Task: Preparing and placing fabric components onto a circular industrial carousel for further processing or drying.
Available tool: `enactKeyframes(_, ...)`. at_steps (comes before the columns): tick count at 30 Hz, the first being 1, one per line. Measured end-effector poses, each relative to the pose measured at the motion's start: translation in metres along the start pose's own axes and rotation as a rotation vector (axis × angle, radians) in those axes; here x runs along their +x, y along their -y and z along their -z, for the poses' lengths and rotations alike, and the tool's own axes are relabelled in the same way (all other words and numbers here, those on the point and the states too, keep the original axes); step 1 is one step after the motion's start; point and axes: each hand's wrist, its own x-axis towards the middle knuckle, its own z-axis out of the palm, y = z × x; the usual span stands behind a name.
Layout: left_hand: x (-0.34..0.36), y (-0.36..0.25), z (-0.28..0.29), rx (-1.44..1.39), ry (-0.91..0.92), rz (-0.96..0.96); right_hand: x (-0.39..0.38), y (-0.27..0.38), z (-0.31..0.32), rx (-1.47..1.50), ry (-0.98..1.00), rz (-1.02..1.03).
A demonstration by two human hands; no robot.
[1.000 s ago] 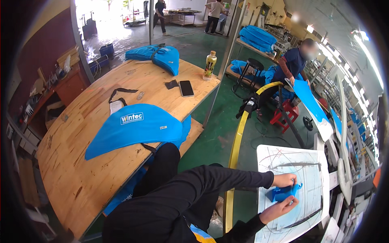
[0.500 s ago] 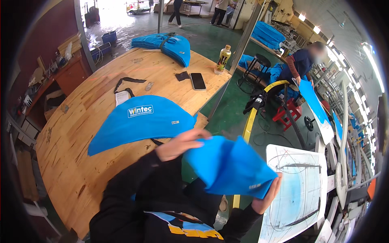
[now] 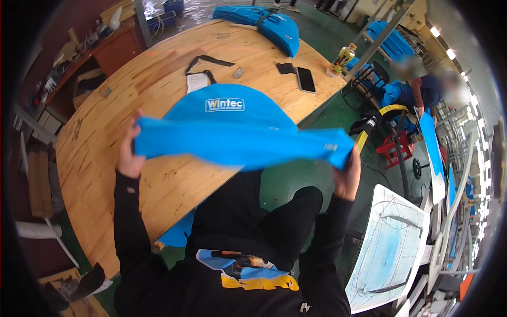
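A blue fabric cover (image 3: 227, 145), slightly blurred, is stretched between my two hands above the near edge of the table. Its left end is gripped by my left hand (image 3: 129, 153), fingers closed round it. My right hand (image 3: 347, 178) pinches the right end, where a small pale tag shows. Behind it, partly hidden, a half-moon blue cover (image 3: 264, 103) with a white-printed patch lies flat on the wooden table (image 3: 148, 79). Beyond that are a black strap (image 3: 191, 64) and a white paper slip (image 3: 197, 82).
At the far edge rests a tied stack of blue covers (image 3: 282, 33). A phone (image 3: 305, 79), a dark square scrap (image 3: 285, 68) and a drink bottle (image 3: 343, 59) are on the right. A marked white board (image 3: 388, 248) stands at lower right. People work beyond a red stool (image 3: 396, 149).
My left hand has swung left, pulling the folded cover out into a long band across the table. My right hand has risen with its end. The view has shifted too.
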Motion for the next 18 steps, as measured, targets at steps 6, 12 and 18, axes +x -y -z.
enactKeyframes(6, 0.041, -0.046, 0.000, 0.249, 0.124, -0.154, 0.074, -0.009, -0.060, -0.103, 0.142, 0.069)
enactKeyframes(12, 0.044, -0.006, 0.058, 0.584, 0.089, 0.090, 0.082, -0.098, -0.013, -0.232, 0.033, -0.152)
enactKeyframes(18, 0.044, 0.031, 0.096, 0.897, 0.049, 0.043, 0.079, -0.141, 0.037, -0.263, -0.062, -0.305)
